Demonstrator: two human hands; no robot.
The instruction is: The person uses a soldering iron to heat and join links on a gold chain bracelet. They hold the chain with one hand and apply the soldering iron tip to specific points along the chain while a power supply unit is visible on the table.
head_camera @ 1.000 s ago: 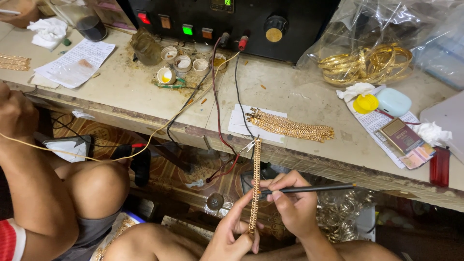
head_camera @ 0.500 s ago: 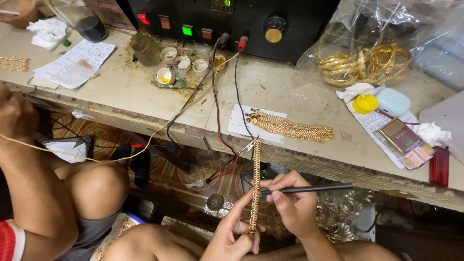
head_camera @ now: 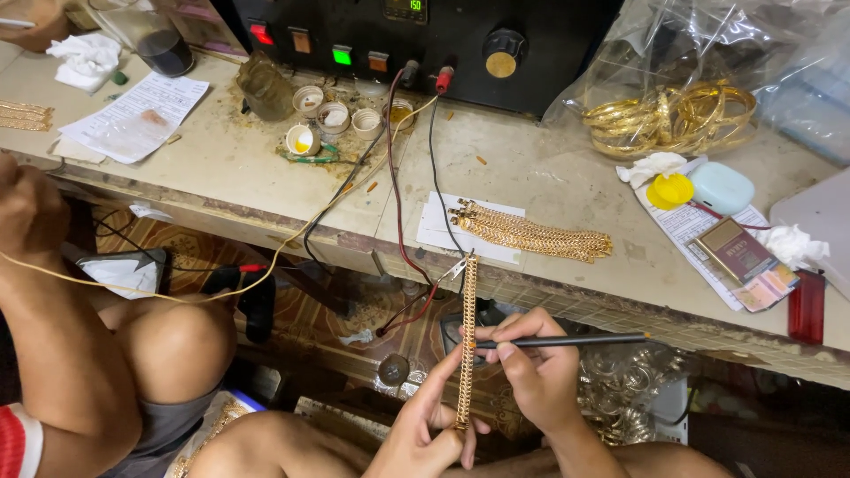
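Observation:
A long gold chain bracelet (head_camera: pixel 467 327) hangs stretched upright below the bench edge, its top end held by a small metal clip (head_camera: pixel 458 266) on a black wire. My left hand (head_camera: pixel 425 431) pinches the chain's lower end. My right hand (head_camera: pixel 536 372) holds a thin black pen-like tool (head_camera: pixel 567 340) level, with its tip touching the chain near the middle. Several more gold chains (head_camera: pixel 531 233) lie on a white paper on the workbench (head_camera: pixel 549 186) just above.
A black power unit (head_camera: pixel 425 35) with lit switches stands at the back, red and black wires running down from it. Small cups (head_camera: pixel 335 117), a bag of gold bangles (head_camera: pixel 673 115), papers and tissues lie around. Another person's knee (head_camera: pixel 173 336) and arm are at the left.

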